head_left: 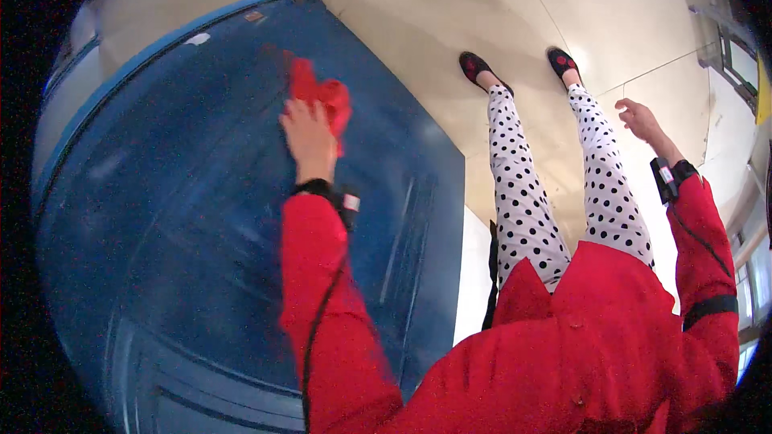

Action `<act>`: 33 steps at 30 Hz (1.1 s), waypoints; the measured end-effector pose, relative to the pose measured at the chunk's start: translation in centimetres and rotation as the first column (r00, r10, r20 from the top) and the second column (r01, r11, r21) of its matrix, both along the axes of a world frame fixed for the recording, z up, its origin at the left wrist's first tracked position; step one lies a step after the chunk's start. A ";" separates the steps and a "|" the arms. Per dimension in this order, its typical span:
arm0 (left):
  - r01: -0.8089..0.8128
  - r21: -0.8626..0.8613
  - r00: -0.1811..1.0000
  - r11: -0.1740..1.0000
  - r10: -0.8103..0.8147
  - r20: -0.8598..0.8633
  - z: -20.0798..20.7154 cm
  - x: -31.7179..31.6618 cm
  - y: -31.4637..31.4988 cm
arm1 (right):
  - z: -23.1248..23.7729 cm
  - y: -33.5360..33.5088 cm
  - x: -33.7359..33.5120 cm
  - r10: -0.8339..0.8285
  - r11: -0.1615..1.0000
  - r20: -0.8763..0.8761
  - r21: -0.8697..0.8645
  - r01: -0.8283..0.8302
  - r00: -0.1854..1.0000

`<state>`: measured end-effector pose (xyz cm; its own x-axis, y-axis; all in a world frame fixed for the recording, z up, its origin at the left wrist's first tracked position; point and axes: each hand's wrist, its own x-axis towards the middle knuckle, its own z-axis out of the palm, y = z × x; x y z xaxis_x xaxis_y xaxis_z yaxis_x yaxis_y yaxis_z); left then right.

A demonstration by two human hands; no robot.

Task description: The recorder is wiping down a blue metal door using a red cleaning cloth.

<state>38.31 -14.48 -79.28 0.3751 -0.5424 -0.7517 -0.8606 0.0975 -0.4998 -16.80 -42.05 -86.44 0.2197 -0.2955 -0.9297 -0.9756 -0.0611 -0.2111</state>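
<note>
A crumpled red cloth (334, 104) is pressed against the panelled face of a blue door (233, 161). My left hand (310, 133) lies over its near side, holding it to the surface, and the cloth bunches out past the fingertips. Some of the cloth's far edge is blurred. Well away from the door, at my right side, my right hand (641, 120) hangs in the air above the floor. Its fingers are loosely bent and apart, with nothing visible in them.
The pale tiled floor (418, 0) runs beyond and to the right of the door. My feet in dark shoes (563, 63) stand on it, just right of the door's edge. Metal-framed furniture (728, 56) stands at the far right. Dark cables run along both my sleeves.
</note>
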 end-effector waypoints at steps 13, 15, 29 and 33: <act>-0.009 0.180 0.902 0.984 0.085 -0.424 2.8 -13.8 11.8 | -0.8 2.2 -4.2 0.163 0.986 -0.050 0.043 -0.161 0.985; 0.025 0.199 0.965 0.980 0.029 -0.262 1.5 -9.6 7.8 | -0.9 1.3 -2.8 0.102 0.994 -0.013 0.038 -0.101 0.995; 0.041 0.133 0.995 0.990 -0.027 -0.101 -1.0 -3.4 4.4 | -3.0 -0.8 -1.5 -0.037 0.999 0.194 -0.029 0.044 0.980; -0.110 0.345 0.870 0.932 0.258 -0.419 0.0 -13.3 12.4 | -0.1 1.3 -0.3 -0.068 0.996 0.023 0.060 0.067 0.997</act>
